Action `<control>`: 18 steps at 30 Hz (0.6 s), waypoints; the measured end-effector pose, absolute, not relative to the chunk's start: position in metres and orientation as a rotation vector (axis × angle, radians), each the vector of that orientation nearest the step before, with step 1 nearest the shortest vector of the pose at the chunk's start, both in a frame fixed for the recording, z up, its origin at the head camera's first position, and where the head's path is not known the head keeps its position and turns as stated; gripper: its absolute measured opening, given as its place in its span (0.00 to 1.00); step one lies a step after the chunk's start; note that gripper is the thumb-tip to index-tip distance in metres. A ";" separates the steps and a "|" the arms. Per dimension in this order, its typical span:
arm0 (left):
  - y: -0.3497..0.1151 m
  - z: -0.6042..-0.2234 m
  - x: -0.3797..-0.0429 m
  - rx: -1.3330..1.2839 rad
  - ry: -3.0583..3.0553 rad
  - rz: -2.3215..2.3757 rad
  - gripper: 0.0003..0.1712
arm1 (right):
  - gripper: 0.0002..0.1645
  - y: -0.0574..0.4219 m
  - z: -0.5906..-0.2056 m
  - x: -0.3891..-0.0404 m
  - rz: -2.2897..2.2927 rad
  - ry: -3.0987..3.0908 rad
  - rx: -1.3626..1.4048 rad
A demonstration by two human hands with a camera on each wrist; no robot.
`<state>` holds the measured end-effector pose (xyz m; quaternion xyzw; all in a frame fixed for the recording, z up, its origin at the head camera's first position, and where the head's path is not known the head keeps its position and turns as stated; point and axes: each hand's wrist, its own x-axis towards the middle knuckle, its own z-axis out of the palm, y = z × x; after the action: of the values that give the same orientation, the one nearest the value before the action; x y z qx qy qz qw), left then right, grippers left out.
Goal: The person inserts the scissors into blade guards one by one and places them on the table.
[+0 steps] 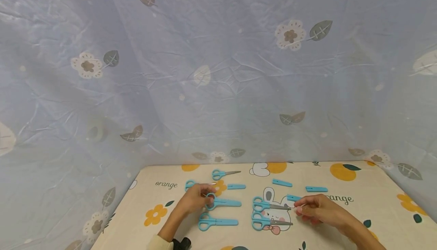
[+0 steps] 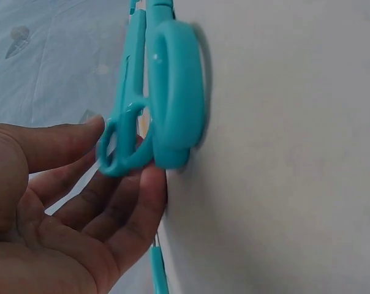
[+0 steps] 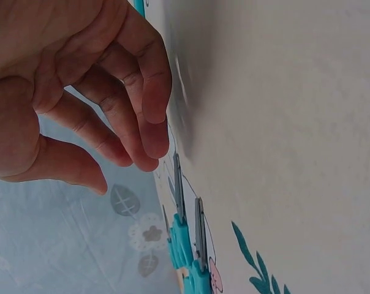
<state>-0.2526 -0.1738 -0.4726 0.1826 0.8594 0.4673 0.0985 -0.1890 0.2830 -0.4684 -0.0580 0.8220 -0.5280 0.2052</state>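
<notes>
In the head view my left hand (image 1: 198,197) is at the handle of blue scissors in a blue sheath (image 1: 228,203). The left wrist view has the thumb at the edge of a finger ring (image 2: 125,144), with the other fingers behind it. A second sheathed pair (image 1: 222,222) lies nearer to me. My right hand (image 1: 317,210) holds nothing, its fingers loosely bent above the cloth. Just left of its fingertips are the blade tips of two bare scissors, one farther (image 1: 262,205) and one nearer (image 1: 262,221). Right by its fingers lies a loose sheath (image 1: 293,197).
Bare scissors (image 1: 218,174) lie at the back, and another pair (image 1: 190,184) is partly covered by my left hand. Loose blue sheaths lie at the middle (image 1: 236,186), back right (image 1: 282,183) and farther right (image 1: 316,189). A patterned curtain (image 1: 218,90) hangs behind the printed tablecloth (image 1: 177,212).
</notes>
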 end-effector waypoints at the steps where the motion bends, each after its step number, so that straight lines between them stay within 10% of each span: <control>1: -0.175 -0.472 -0.253 0.558 2.568 1.352 0.15 | 0.25 0.284 -0.469 -0.189 -1.466 2.293 -0.160; 18: -0.192 -0.471 -0.255 0.607 2.571 1.347 0.18 | 0.26 0.288 -0.471 -0.188 -1.344 2.382 0.093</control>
<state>-0.2548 -0.1915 -0.4709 0.2038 0.8637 0.4526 0.0878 -0.1879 0.2876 -0.4712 0.0333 0.8526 -0.4810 0.2013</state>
